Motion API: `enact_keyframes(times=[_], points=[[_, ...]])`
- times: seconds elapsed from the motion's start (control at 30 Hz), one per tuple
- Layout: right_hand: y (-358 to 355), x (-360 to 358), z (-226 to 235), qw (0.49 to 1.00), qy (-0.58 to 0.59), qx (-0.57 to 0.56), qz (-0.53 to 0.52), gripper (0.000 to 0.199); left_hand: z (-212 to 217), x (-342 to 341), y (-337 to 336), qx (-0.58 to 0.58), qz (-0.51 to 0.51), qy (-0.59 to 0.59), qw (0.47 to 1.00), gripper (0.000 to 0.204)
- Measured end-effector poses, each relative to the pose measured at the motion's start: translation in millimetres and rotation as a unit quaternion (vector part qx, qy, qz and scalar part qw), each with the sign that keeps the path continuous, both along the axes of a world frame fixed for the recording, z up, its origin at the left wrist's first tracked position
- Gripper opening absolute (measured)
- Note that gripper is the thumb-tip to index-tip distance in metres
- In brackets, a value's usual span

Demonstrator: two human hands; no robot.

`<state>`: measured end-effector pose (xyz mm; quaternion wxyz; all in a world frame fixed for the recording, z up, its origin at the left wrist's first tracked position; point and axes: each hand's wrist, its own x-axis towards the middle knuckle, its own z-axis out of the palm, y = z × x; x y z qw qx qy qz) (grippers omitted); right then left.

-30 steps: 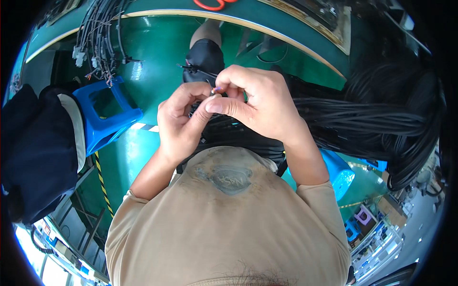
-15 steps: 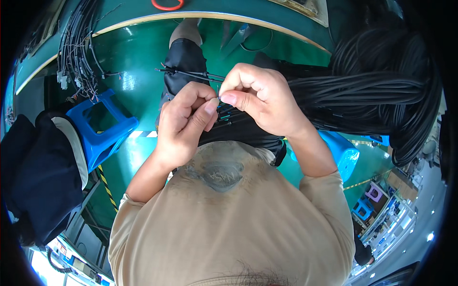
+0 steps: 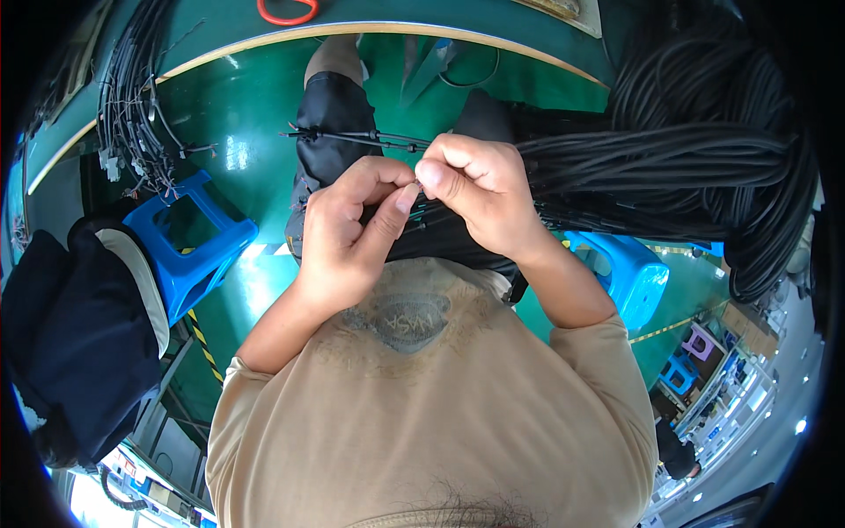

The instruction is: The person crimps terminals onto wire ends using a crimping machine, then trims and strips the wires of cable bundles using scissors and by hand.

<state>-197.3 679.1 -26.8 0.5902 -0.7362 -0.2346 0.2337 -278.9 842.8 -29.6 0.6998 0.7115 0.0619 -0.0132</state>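
Over my lap, my left hand [image 3: 352, 231] and my right hand [image 3: 486, 192] meet fingertip to fingertip. Both are closed in a pinch on a thin wire [image 3: 417, 183], which is mostly covered by the thumbs and forefingers. Just beyond the hands, black cables [image 3: 356, 137] with short bared wire ends lie across my left thigh. A thick bundle of black cables [image 3: 651, 163] runs from my lap to the right, passing behind my right hand. Several dark cable ends show below the fingers.
A green workbench [image 3: 387, 11] with a pale edge spans the far side, bearing red-handled scissors [image 3: 288, 11]. Cables with connectors [image 3: 141, 106] hang over it at left. Blue stools [image 3: 189, 238] stand on both sides. Dark clothing [image 3: 79, 334] is at left; another person's arm [image 3: 676, 453] shows at lower right.
Both hands have shifted slightly right, still pinched together. The right hand has dropped a little and its fingers are more closed. The view has shifted slightly.
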Motion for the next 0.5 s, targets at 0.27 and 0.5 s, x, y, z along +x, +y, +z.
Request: enact_keyframes(times=[0.27,0.5], points=[[-5,5,10,0.998,-0.052,-0.008,0.042,0.012,-2,3,6,-0.184,-0.014,0.071,0.98,0.009],[-11,17,12,0.985,-0.131,-0.048,0.102,0.009,7,8,11,-0.045,-0.043,0.085,0.994,0.005]])
